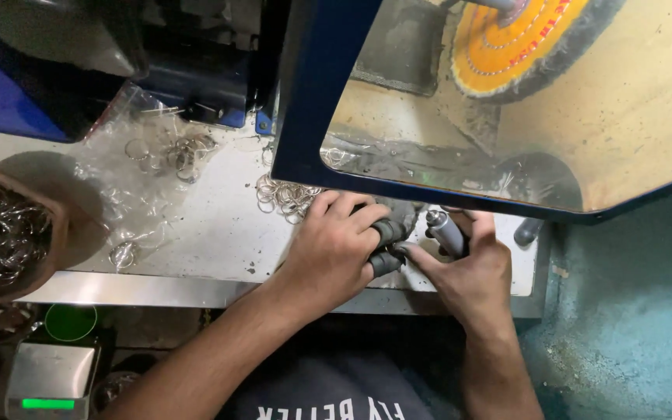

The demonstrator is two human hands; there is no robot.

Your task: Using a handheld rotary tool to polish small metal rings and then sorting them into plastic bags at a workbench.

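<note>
My left hand (336, 245) rests on the white bench near its front edge, fingers curled, with dark grey finger guards (386, 245) on two fingertips. My right hand (468, 268) sits right beside it, its thumb and forefinger pinching the tip of one guard. A grey metal rod (445, 232) lies under the right hand's fingers. A pile of thin metal rings (285, 196) lies just beyond my left hand. Above both hands hangs a blue-framed transparent shield (507, 117), and behind it an orange buffing wheel (519, 39).
A brown bowl (9, 237) full of metal rings stands at the left. A clear plastic bag (145, 179) with loose rings lies on the white bench (211, 233). A green-lit scale (48, 381) and a green lid sit below the bench edge. Dark machine parts line the back.
</note>
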